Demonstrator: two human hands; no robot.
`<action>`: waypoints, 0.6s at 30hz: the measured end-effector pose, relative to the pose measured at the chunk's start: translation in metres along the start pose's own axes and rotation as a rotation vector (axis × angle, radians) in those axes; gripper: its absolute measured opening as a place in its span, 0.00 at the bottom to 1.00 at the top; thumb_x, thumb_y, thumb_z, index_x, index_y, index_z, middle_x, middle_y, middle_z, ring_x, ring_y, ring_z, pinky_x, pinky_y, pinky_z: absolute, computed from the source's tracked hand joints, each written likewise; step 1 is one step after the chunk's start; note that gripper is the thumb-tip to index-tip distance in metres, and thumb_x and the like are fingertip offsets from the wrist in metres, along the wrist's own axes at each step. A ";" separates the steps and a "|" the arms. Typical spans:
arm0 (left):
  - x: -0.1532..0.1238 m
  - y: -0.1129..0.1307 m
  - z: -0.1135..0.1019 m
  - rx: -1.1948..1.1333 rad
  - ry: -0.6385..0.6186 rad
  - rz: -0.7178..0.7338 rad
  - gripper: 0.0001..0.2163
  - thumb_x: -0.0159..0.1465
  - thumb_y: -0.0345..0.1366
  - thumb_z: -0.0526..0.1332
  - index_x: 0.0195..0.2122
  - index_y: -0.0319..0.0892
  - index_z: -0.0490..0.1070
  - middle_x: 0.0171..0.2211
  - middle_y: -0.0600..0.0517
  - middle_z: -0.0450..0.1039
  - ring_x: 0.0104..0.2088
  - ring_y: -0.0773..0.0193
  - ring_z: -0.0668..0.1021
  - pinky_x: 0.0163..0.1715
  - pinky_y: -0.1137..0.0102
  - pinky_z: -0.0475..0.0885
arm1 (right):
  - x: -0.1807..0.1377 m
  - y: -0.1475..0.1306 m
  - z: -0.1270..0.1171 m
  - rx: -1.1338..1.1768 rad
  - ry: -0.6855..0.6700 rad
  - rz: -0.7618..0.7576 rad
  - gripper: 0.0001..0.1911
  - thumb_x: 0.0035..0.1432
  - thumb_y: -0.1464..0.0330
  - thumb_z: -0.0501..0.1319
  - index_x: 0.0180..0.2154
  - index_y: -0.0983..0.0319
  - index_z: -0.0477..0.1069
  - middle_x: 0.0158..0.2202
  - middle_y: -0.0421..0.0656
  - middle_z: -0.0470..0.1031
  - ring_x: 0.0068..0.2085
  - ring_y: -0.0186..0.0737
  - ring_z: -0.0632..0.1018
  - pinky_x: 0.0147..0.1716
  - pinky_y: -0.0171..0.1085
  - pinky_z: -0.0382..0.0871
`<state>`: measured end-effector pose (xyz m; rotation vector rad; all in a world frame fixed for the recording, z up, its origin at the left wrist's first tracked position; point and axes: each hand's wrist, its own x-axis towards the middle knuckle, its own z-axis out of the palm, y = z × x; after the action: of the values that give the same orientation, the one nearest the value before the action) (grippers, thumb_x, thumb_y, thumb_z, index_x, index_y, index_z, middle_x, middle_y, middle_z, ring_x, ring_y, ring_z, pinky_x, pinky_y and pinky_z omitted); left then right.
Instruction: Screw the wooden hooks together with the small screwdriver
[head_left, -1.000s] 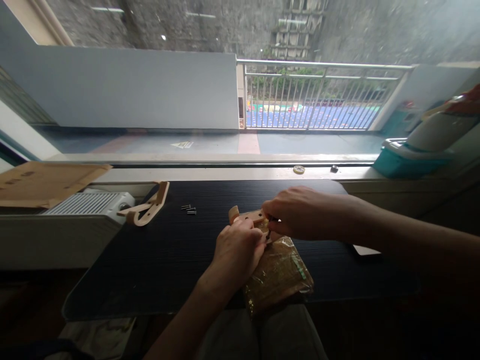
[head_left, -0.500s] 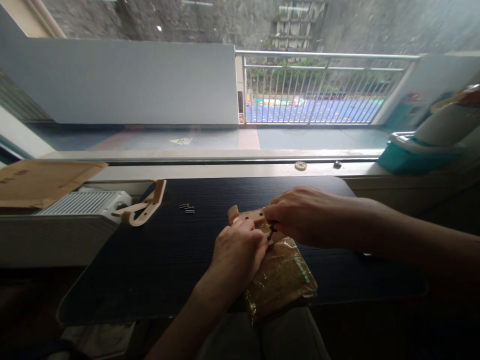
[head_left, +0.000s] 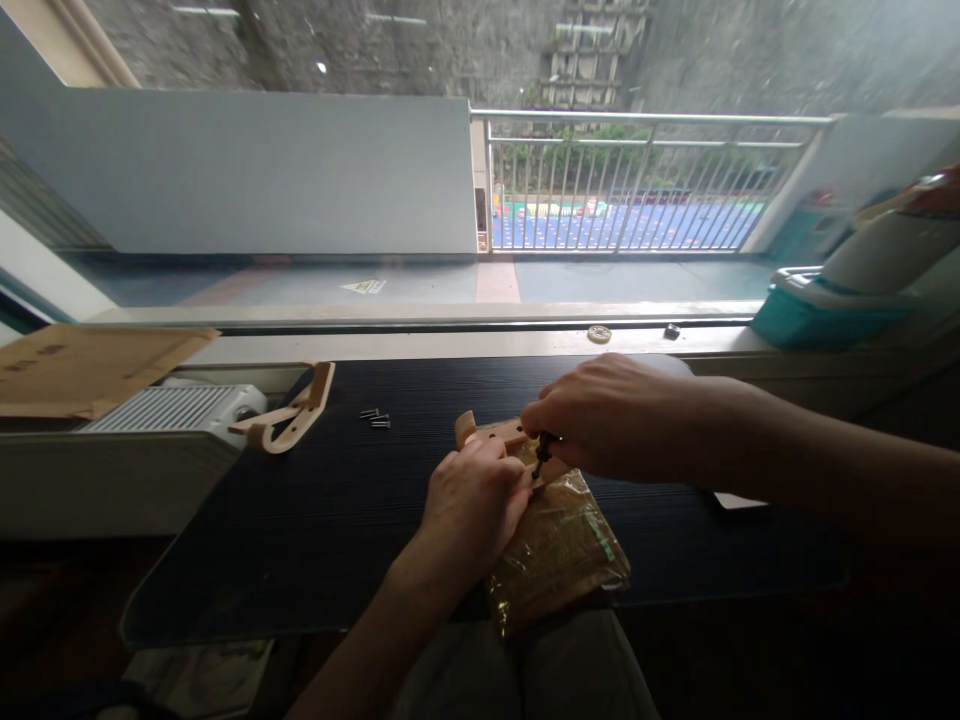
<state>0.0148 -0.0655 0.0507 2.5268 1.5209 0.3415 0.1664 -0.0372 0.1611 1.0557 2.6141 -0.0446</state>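
My left hand [head_left: 476, 495] presses a light wooden piece with dark holes [head_left: 504, 433] onto a plastic-wrapped brown package [head_left: 559, 560]. One curled end of the wood sticks out beyond my fingers. My right hand [head_left: 607, 415] is closed around a dark screwdriver [head_left: 544, 448], whose tip points down at the wood beside my left fingers. Whether a screw sits under the tip is hard to make out. Several loose screws [head_left: 376, 418] lie on the dark table [head_left: 322, 540]. A similar assembled wooden bracket [head_left: 296, 412] rests at the table's left edge.
Behind the table, the windowsill [head_left: 450, 346] holds a roll of tape [head_left: 599, 334] and a small dark object [head_left: 672, 331]. A teal container [head_left: 825, 315] stands at the right. Cardboard [head_left: 97, 370] lies over a white radiator [head_left: 180, 405] on the left. A pale flat object [head_left: 739, 500] shows under my right forearm.
My right hand has risen slightly with the screwdriver, showing more of its shaft. My left hand stays on the wood. The view has shifted slightly.
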 end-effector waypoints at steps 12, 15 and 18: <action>0.002 -0.003 0.002 -0.018 -0.018 0.001 0.10 0.62 0.37 0.56 0.27 0.43 0.73 0.36 0.50 0.72 0.42 0.59 0.73 0.40 0.66 0.67 | 0.005 0.002 0.008 0.110 -0.039 -0.012 0.06 0.55 0.77 0.57 0.32 0.65 0.73 0.29 0.43 0.74 0.30 0.34 0.71 0.27 0.33 0.54; 0.002 -0.002 0.003 -0.005 -0.026 -0.001 0.10 0.62 0.37 0.56 0.26 0.43 0.73 0.35 0.50 0.72 0.41 0.59 0.73 0.37 0.66 0.66 | 0.004 0.003 0.010 0.097 -0.031 0.028 0.07 0.57 0.75 0.56 0.31 0.65 0.72 0.28 0.44 0.74 0.28 0.33 0.71 0.25 0.33 0.53; 0.002 -0.001 0.001 0.002 -0.040 -0.017 0.11 0.62 0.37 0.55 0.26 0.43 0.73 0.36 0.49 0.72 0.39 0.60 0.73 0.35 0.68 0.66 | 0.001 0.004 0.014 0.095 0.001 0.041 0.08 0.58 0.74 0.54 0.31 0.65 0.72 0.26 0.43 0.73 0.26 0.32 0.69 0.24 0.33 0.51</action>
<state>0.0153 -0.0628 0.0498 2.5054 1.5282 0.2855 0.1723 -0.0361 0.1477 1.1407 2.6135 -0.1608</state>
